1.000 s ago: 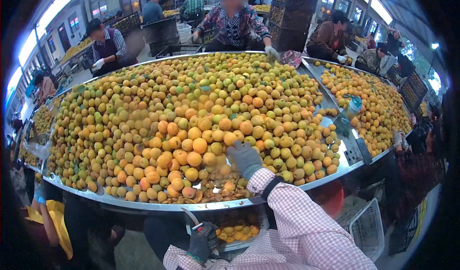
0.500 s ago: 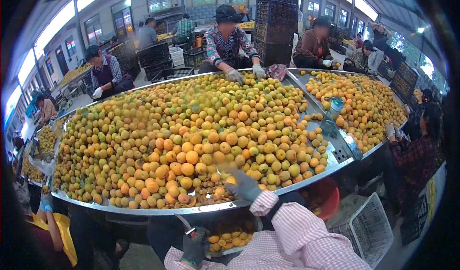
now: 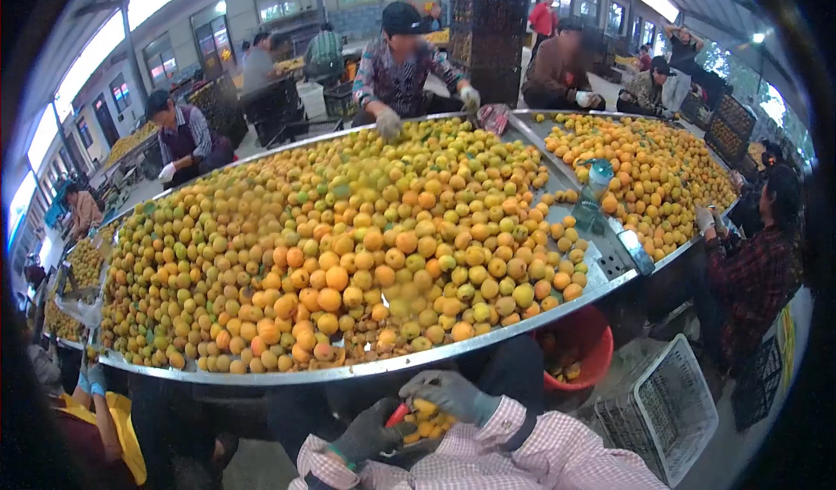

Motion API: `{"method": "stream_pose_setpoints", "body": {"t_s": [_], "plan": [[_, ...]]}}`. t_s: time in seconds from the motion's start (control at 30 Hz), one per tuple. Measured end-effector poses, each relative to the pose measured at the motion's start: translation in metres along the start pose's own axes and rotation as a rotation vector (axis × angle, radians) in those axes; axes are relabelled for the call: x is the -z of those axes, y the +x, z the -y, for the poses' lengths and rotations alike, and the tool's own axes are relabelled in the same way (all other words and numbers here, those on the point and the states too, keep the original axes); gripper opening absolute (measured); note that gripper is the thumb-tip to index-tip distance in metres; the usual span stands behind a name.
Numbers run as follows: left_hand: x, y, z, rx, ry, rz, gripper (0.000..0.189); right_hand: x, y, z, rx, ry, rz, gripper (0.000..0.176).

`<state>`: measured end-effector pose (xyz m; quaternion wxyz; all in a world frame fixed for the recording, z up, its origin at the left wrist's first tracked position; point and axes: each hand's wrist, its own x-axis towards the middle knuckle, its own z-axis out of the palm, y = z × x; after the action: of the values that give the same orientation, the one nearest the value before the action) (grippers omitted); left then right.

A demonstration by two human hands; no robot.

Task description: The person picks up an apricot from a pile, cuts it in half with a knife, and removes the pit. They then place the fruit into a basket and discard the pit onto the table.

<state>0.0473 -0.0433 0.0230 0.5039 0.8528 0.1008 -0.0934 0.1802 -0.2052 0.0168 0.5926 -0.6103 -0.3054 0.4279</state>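
Observation:
Below the near rim of a metal table (image 3: 453, 351) heaped with yellow-orange fruit (image 3: 348, 255), my two gloved hands are close together. My left hand (image 3: 370, 433) is closed around a red-handled knife (image 3: 398, 415); its blade cannot be made out. My right hand (image 3: 448, 394) is curled beside it, fingers bent over some yellow fruit, and whether it grips a piece is hidden. Under both hands lies a container of yellow fruit pieces (image 3: 427, 427), partly covered by my hands and checked sleeves.
A red bucket (image 3: 601, 351) and a grey plastic crate (image 3: 688, 412) stand at the right below the table. A bottle (image 3: 594, 196) stands on the table's divider. Gloved co-workers (image 3: 405, 72) sit around the far side; another person (image 3: 753, 264) is at the right.
My right hand has come back from the fruit pile at the table's near edge to beside my left hand. The knife blade, visible before, is now hidden. The view has shifted slightly.

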Motion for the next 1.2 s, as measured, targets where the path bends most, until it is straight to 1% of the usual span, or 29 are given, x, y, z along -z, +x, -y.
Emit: {"method": "stream_pose_setpoints", "body": {"t_s": [0.03, 0.07, 0.13, 0.17, 0.2, 0.23, 0.27, 0.3, 0.33, 0.4, 0.47, 0.5, 0.57, 0.6, 0.63, 0.7, 0.73, 0.77, 0.8, 0.83, 0.87, 0.93, 0.97, 1.0, 1.03, 1.07, 1.13, 1.17, 1.2], "plan": [[-0.005, -0.007, 0.009, 0.069, -0.343, 0.095, 0.047, 0.005, 0.002, -0.008, -0.069, 0.147, 0.027, 0.029], [-0.003, -0.013, -0.006, 0.075, -0.452, 0.095, 0.034, 0.005, 0.001, -0.012, -0.151, 0.302, 0.054, 0.031], [0.003, -0.013, -0.015, 0.068, -0.295, 0.06, 0.03, -0.001, -0.009, 0.001, -0.115, 0.842, 0.146, 0.042], [0.008, -0.015, -0.027, 0.076, -0.211, 0.006, 0.032, -0.003, -0.015, 0.003, -0.041, 0.804, 0.157, 0.055], [0.01, -0.019, -0.035, 0.079, -0.122, -0.047, 0.034, -0.008, -0.018, 0.008, 0.083, 0.721, 0.197, 0.056], [0.005, -0.02, -0.027, -0.02, -0.145, -0.12, 0.032, -0.011, -0.023, 0.009, 0.051, 0.651, 0.111, 0.055], [0.002, -0.021, -0.028, -0.007, -0.149, -0.128, 0.032, -0.012, -0.029, 0.012, 0.021, 0.575, 0.025, 0.055], [0.0, -0.023, -0.031, -0.048, -0.079, -0.197, 0.028, -0.017, -0.034, 0.017, 0.008, 0.58, 0.034, 0.055], [-0.001, -0.024, -0.034, -0.094, -0.005, -0.264, 0.025, -0.019, -0.037, 0.023, -0.02, 0.497, 0.011, 0.051], [-0.005, -0.027, -0.036, -0.05, 0.054, -0.234, 0.026, -0.023, -0.04, 0.023, -0.052, 0.413, -0.014, 0.047], [-0.01, -0.028, -0.034, -0.074, 0.345, -0.341, 0.024, -0.033, -0.042, 0.014, -0.076, 0.438, -0.056, 0.045], [-0.011, -0.028, -0.031, -0.071, 0.344, -0.343, 0.024, -0.034, -0.042, 0.011, 0.072, 0.163, -0.053, 0.042], [-0.014, -0.026, -0.024, -0.184, 0.522, -0.429, 0.023, -0.047, -0.045, -0.001, 0.063, 0.234, -0.078, 0.041], [-0.015, -0.026, -0.024, -0.199, 0.523, -0.442, 0.023, -0.048, -0.044, -0.001, 0.061, 0.303, -0.107, 0.04], [-0.017, -0.026, -0.024, -0.142, 0.594, -0.417, 0.023, -0.046, -0.047, 0.008, -0.161, 0.291, -0.118, 0.037], [-0.022, -0.025, -0.022, -0.05, 0.695, -0.359, 0.021, -0.049, -0.041, -0.014, -0.072, 0.225, -0.192, 0.033], [-0.021, -0.025, -0.022, -0.064, 0.701, -0.365, 0.021, -0.049, -0.038, -0.018, -0.026, 0.167, -0.214, 0.029], [-0.02, -0.027, -0.026, -0.073, 0.681, -0.341, 0.02, -0.047, -0.038, -0.012, -0.016, 0.164, -0.22, 0.029], [-0.02, -0.029, -0.027, -0.079, 0.659, -0.316, 0.019, -0.047, -0.041, -0.003, -0.126, 0.313, -0.173, 0.029], [-0.02, -0.029, -0.023, -0.114, 0.635, -0.283, 0.026, -0.046, -0.043, 0.002, -0.237, 0.463, -0.122, 0.031], [-0.019, -0.031, -0.025, -0.121, 0.639, -0.285, 0.026, -0.044, -0.042, 0.0, -0.23, 0.461, -0.125, 0.031], [-0.017, -0.037, -0.03, -0.118, 0.48, -0.225, 0.032, -0.042, -0.041, -0.007, -0.173, 0.235, -0.126, 0.034], [-0.023, -0.039, -0.023, -0.12, 0.48, -0.225, 0.032, -0.037, -0.041, -0.007, -0.102, 0.129, -0.116, 0.034], [-0.031, -0.04, -0.013, -0.095, 0.157, -0.153, 0.038, -0.035, -0.04, -0.008, -0.101, 0.129, -0.118, 0.034], [-0.035, -0.04, -0.005, -0.068, -0.166, -0.078, 0.044, -0.032, -0.039, -0.009, -0.157, 0.198, -0.083, 0.033], [-0.033, -0.04, -0.008, -0.069, -0.165, -0.075, 0.044, -0.03, -0.038, -0.011, -0.214, 0.266, -0.046, 0.032], [-0.025, -0.044, -0.016, 0.118, -0.485, 0.085, 0.047, -0.027, -0.037, -0.014, -0.187, 0.224, -0.033, 0.032], [-0.023, -0.041, -0.016, 0.126, -0.49, 0.088, 0.047, -0.025, -0.036, -0.014, -0.158, 0.177, -0.016, 0.031], [-0.022, -0.039, -0.016, 0.048, -0.414, 0.054, 0.046, -0.025, -0.036, -0.014, -0.169, 0.183, -0.013, 0.031]]}}
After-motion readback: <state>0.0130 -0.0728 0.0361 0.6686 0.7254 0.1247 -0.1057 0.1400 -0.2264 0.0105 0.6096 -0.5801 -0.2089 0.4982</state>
